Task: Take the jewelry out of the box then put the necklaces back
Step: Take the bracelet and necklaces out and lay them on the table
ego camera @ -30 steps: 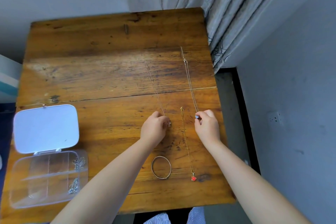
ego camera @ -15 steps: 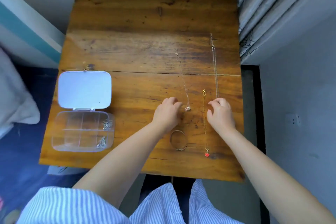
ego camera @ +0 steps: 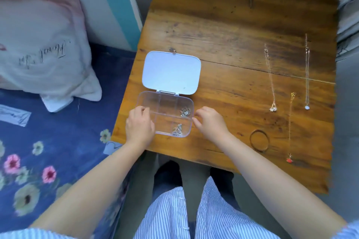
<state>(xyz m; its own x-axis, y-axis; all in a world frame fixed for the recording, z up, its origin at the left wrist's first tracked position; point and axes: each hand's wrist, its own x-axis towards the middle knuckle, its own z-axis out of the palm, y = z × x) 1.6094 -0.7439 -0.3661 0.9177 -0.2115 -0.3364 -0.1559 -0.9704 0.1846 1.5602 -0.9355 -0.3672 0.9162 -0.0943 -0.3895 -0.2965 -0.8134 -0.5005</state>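
A clear jewelry box (ego camera: 165,104) with dividers lies open near the table's front left edge, its white lid (ego camera: 171,72) flat behind it. Two small silver pieces (ego camera: 185,111) (ego camera: 177,130) sit in its right compartments. My left hand (ego camera: 139,126) grips the box's left side and my right hand (ego camera: 210,122) pinches its right wall. On the right of the table three necklaces lie stretched out: a gold one (ego camera: 271,77), a pale one (ego camera: 307,72) and one with a red pendant (ego camera: 290,128). A bangle (ego camera: 259,140) lies beside them.
The wooden table (ego camera: 223,40) stands against a bed with a blue floral sheet (ego camera: 58,141) and a pink-white pillow (ego camera: 42,44) at the left. Grey curtains (ego camera: 347,15) hang at the right. My striped clothing and knees are below the table's front edge.
Both hands left the necklaces on the right and moved left to the clear box, now holding it on either side. The view swung left, showing the bed and pillow.
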